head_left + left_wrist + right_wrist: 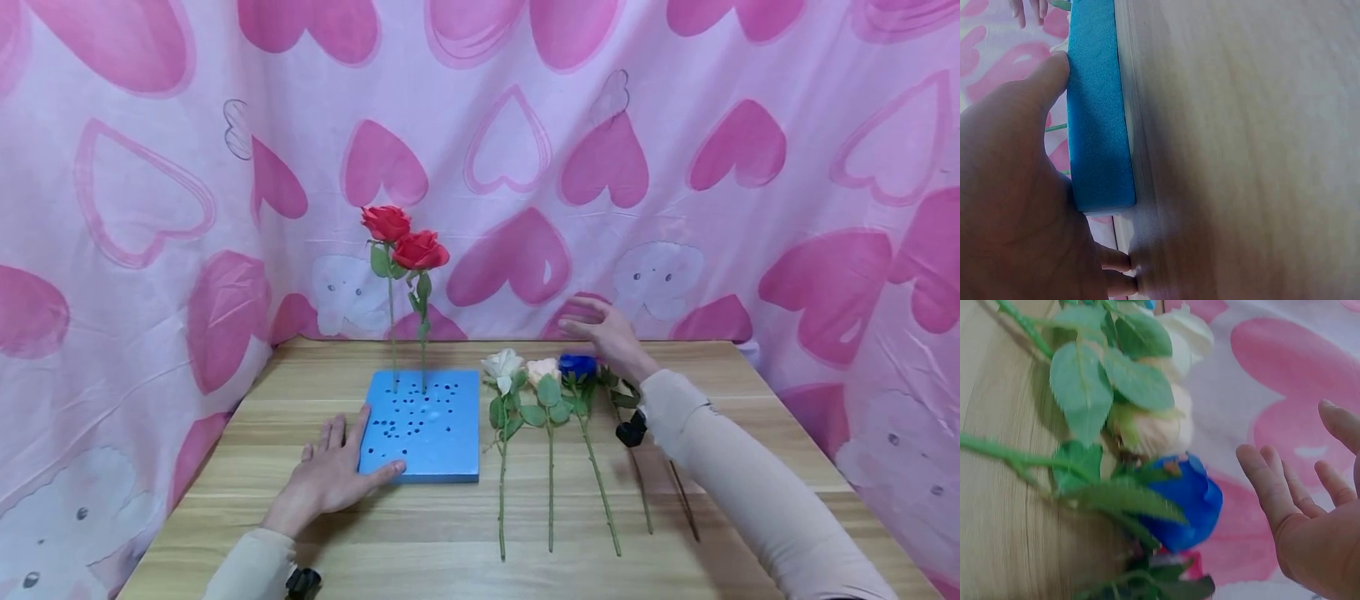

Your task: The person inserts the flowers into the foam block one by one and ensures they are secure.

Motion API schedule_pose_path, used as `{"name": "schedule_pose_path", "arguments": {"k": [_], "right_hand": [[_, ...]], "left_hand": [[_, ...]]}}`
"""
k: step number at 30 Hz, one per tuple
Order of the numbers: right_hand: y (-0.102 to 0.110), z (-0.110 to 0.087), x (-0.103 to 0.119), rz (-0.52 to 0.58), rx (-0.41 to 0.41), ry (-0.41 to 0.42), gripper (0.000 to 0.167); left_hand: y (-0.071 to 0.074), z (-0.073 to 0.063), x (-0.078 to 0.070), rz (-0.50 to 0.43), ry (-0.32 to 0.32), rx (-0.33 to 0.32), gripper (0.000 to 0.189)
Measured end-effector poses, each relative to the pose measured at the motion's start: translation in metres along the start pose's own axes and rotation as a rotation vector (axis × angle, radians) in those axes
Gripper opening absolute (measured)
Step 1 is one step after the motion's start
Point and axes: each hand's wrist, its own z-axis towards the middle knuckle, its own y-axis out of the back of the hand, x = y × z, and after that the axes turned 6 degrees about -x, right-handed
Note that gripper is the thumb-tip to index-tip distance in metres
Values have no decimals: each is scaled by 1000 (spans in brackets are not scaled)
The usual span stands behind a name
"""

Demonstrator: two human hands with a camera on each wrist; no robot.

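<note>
Blue block (424,437) — against left hand (330,477)

No lettering, label, brand or number can be read in any of the three views. The only signs are pink heart symbols (495,258), some solid, some outlined, two with a drawn wing, printed on the pale pink cloth backdrop (315,125).

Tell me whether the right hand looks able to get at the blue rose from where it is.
Likely yes. The right hand looks empty and is close to the blue rose, with nothing visible between them in the right wrist view. The peach rose lies close alongside but doesn't seem to block it.
</note>
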Motion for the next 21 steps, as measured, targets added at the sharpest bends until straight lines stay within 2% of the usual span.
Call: {"name": "schedule_pose_path", "arguments": {"k": [10, 15, 21], "right_hand": [[31, -18, 2, -99, -26, -19, 77], [46, -24, 4, -40, -51, -28, 75], [64, -30, 9, -118, -88, -7, 75]], "left_hand": [[0, -1, 0, -5, 2, 4, 127], [0, -1, 1, -4, 3, 12, 127], [0, 0, 1, 0, 0, 1, 127]]}}
